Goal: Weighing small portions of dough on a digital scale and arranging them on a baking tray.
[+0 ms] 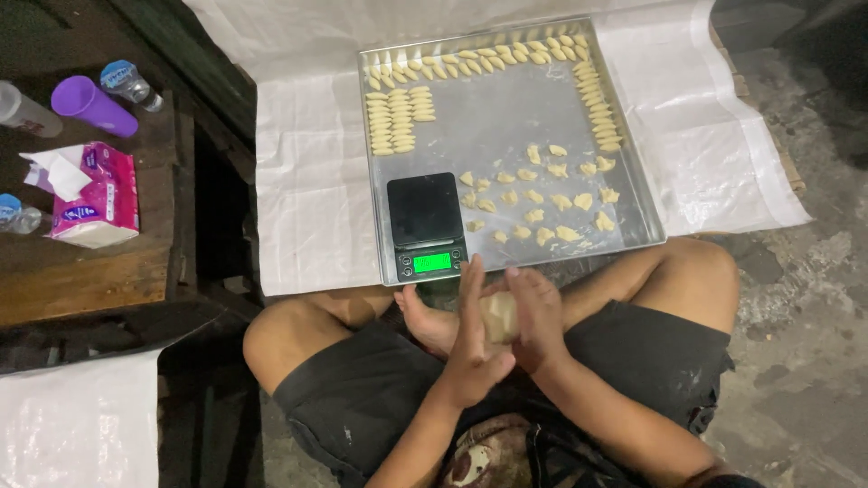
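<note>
Item: a pale, soft lump of dough (500,316) was held between the two palms, above the crossed legs and just in front of the near edge of the tray.

Left hand (473,348): was raised upright, palm turned inward, fingers extended upward and pressed flat against the lump; grip was closed on the dough by palm pressure, not by curled fingers.

Right hand (537,318): was set opposite, palm inward, fingers slightly bent over the lump's far side; grip was likewise closed on the dough. Both forearms were angled up from the lap, converging at the wrists.

Square shallow metal tray (506,108): was laid on white sheeting (307,181) on the floor. Rows of small pale shaped dough pieces (398,117) were lined along its left, far and right edges; loose irregular pieces (542,203) were scattered near its middle.

Black digital kitchen scale (425,226): was placed in the tray's near left corner, its green display lit.

Dark wooden surface (81,271), at left: a pink tissue pack (95,199), a purple plastic cup (90,106) lying on its side and clear bottles (131,86) were carried.
</note>
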